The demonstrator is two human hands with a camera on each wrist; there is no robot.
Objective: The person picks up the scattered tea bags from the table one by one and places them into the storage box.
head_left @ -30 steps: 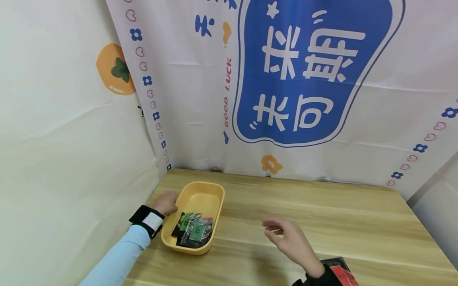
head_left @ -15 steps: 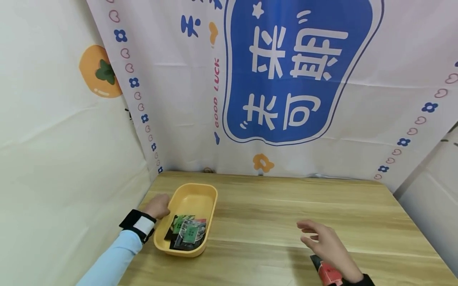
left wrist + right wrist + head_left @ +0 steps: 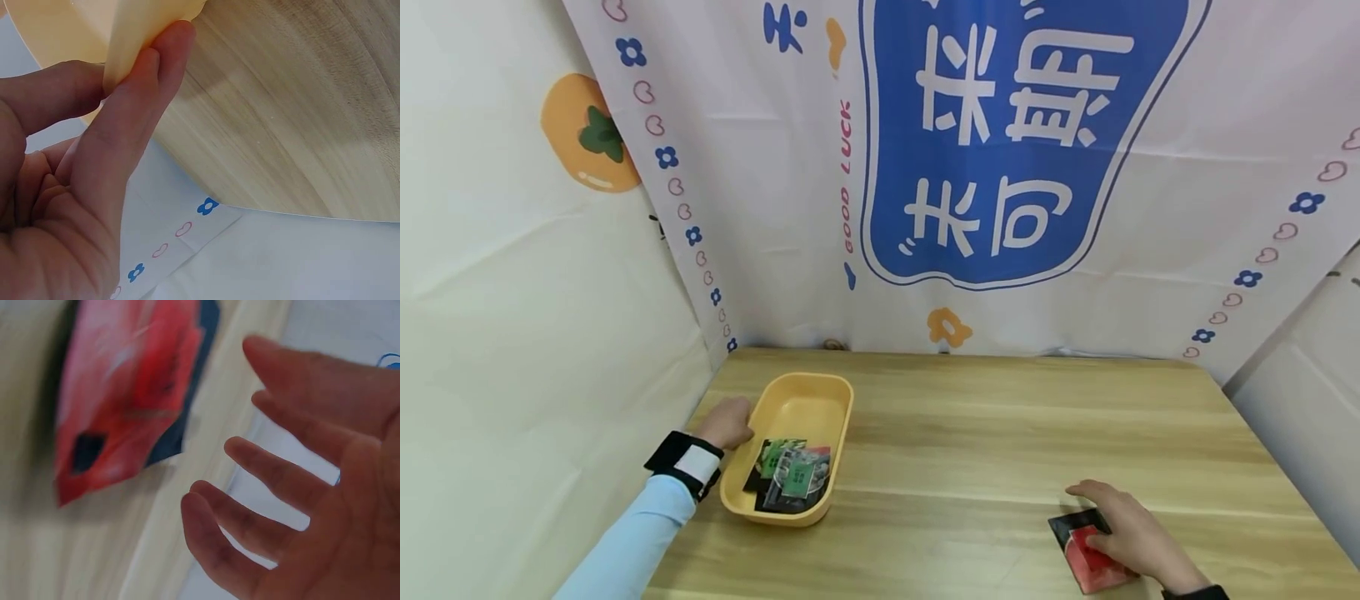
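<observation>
My left hand [image 3: 727, 423] pinches the left rim of a yellow plastic tray [image 3: 808, 385] between thumb and fingers; the left wrist view shows the rim [image 3: 128, 47] between them. Several black-and-green packets [image 3: 792, 479] lie overlapping in the near end of the tray. Over at the right, my right hand [image 3: 1138, 533] hovers over a red-and-black packet [image 3: 1086, 554] on the table. In the right wrist view its fingers are spread and a gap separates them from the red packet [image 3: 131, 381], which looks blurred.
The wooden table [image 3: 940, 467] has a patterned white cloth with a blue panel [image 3: 1000, 142] hanging behind its far edge. A white wall covering [image 3: 512, 333] stands close along the left side, near my left arm.
My right hand has moved right and down to the red-and-black packet, which has come more into view. My left hand stays on the tray rim. The head view has shifted right.
</observation>
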